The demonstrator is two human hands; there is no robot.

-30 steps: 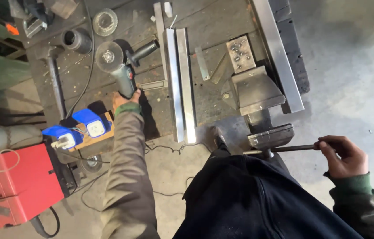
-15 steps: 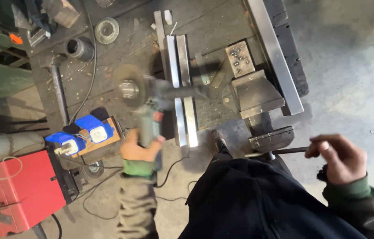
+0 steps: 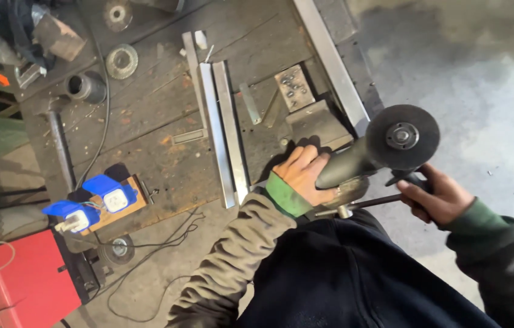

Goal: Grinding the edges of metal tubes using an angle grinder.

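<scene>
Left hand (image 3: 302,176) wraps the angle grinder (image 3: 378,149) body; right hand (image 3: 442,197) closes on its side handle; keep both grips firm.

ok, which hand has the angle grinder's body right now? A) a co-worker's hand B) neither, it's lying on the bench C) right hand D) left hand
D: the left hand wraps the angle grinder body behind the disc, while the right hand grips the side handle and the thin metal bar just below it.
</scene>
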